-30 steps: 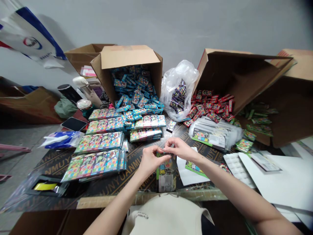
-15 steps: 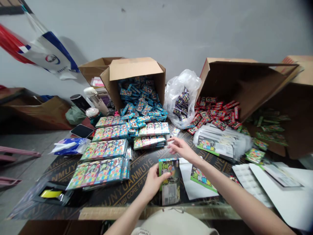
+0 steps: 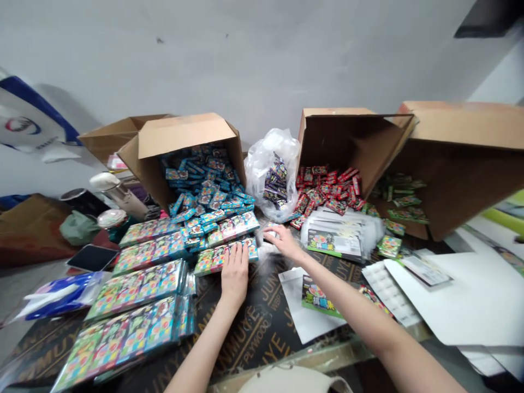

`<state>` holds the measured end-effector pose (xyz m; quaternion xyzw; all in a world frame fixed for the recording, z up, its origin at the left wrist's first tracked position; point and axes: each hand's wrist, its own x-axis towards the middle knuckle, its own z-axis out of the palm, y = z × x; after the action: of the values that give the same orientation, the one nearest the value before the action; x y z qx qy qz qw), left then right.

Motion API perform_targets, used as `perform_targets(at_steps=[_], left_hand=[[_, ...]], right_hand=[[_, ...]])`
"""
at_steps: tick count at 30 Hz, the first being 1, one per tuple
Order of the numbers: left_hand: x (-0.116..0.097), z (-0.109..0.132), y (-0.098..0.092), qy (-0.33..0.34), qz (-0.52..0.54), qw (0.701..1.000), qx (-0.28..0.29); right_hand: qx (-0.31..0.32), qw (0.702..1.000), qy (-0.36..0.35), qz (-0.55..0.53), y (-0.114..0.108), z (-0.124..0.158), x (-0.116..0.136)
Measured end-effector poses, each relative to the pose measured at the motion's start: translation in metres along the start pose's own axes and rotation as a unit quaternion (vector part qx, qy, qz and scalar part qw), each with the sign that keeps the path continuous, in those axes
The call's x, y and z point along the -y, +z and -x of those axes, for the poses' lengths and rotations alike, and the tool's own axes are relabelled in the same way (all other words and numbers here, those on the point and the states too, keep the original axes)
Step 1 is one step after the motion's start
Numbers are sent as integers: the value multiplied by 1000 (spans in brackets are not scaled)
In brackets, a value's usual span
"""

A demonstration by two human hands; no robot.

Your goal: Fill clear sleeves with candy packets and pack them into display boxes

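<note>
Printed packs (image 3: 216, 258) lie under the open left hand (image 3: 234, 274), right hand (image 3: 283, 241) pinching a small packet (image 3: 271, 231).

Black printed plywood board (image 3: 262, 333) with colourful flat packs (image 3: 139, 289) and white sheets (image 3: 295, 305)
</note>
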<state>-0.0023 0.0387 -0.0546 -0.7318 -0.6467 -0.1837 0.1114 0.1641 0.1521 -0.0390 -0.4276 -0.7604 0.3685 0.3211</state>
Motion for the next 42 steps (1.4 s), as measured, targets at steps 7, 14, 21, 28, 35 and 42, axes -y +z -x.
perform_targets(at_steps=[7, 14, 21, 28, 35, 42], left_hand=[[19, -12, 31, 20, -34, 999, 0], [1, 5, 8, 32, 39, 998, -45], [-12, 41, -11, 48, 178, 983, -28], [-21, 20, -32, -219, 587, 776, 70], [-75, 17, -58, -293, 888, 317, 158], [-53, 51, -60, -309, 863, 316, 244]], right_hand=[[-10, 889, 135, 437, -117, 57, -96], [-45, 894, 125, 427, -152, 57, -112], [-65, 938, 103, 324, -161, 48, -92], [-122, 985, 59, 106, -145, 57, 7], [-120, 972, 102, -173, -5, 103, 61], [-201, 976, -79, 37, 9, 107, 68]])
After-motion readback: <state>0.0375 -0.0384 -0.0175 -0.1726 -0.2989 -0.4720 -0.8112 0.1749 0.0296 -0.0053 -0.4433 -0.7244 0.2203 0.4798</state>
